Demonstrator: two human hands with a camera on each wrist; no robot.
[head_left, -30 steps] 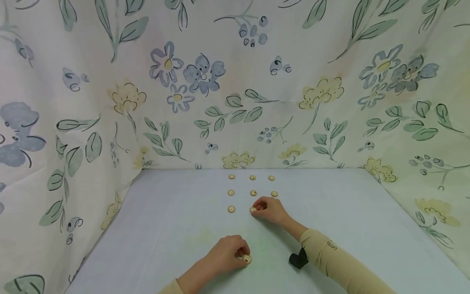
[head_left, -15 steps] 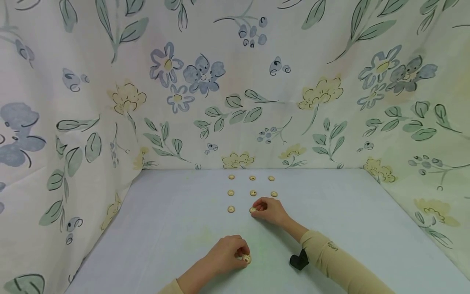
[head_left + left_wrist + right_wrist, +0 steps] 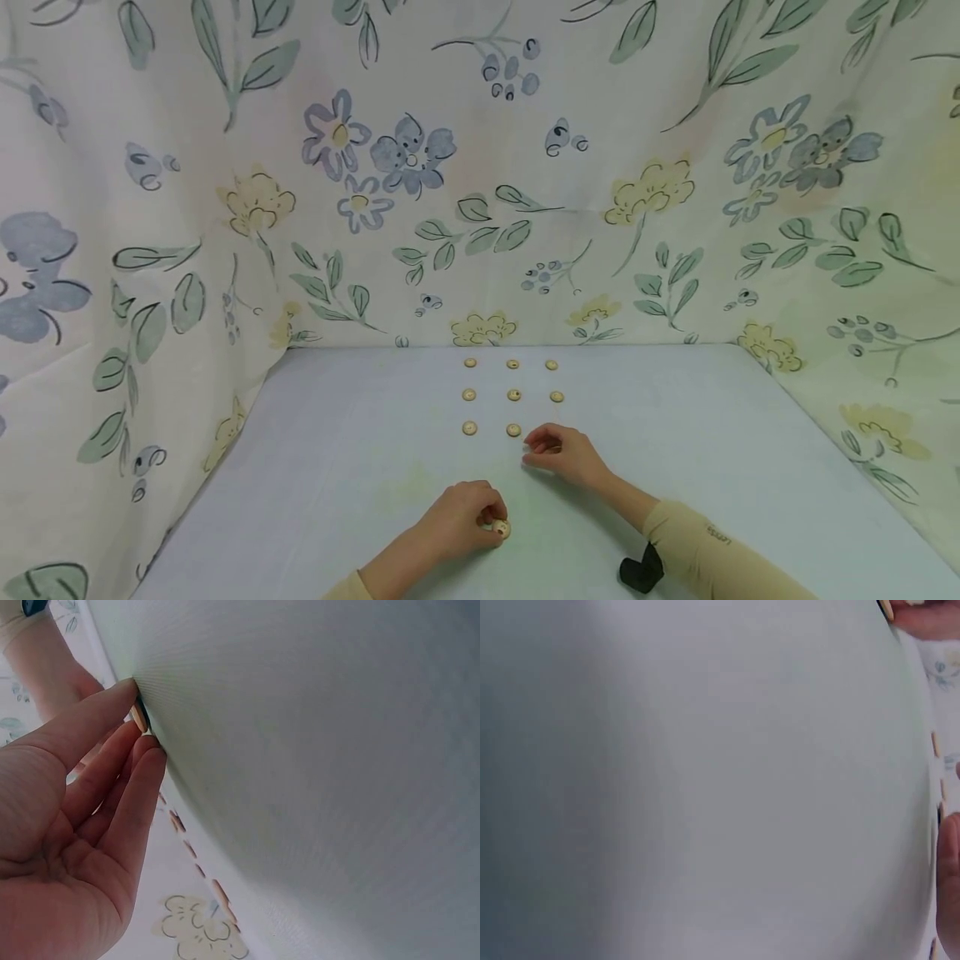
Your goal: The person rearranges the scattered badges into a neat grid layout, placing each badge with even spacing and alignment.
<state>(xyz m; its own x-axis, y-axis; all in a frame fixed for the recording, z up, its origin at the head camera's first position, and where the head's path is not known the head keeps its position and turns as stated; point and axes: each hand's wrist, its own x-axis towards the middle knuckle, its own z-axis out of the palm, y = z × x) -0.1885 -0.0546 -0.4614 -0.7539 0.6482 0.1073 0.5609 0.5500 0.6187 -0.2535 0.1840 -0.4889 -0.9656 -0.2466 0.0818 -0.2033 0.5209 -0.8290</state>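
My left hand (image 3: 467,518) pinches a small round wooden disc (image 3: 501,528), pale yellow with dark marks like a button, between thumb and fingertips near the front of the table. The left wrist view shows that disc (image 3: 140,716) edge-on at the fingertips. My right hand (image 3: 564,454) holds nothing; its loosely bent fingers are just right of another wooden disc (image 3: 513,430), apart from it. Only part of the right hand (image 3: 949,885) shows at the edge of the right wrist view. Behind, similar discs lie in rows, including a front-left disc (image 3: 469,428) and a centre disc (image 3: 513,395).
A white cloth covers the table (image 3: 360,433). Floral fabric (image 3: 480,250) hangs at the back and both sides. A black object (image 3: 641,568) is at the right wrist, by the beige sleeve (image 3: 712,550).
My right hand has let go of the wooden disc in the front row and drawn back to the right. The disc stays on the table. My left hand keeps its pinch in place.
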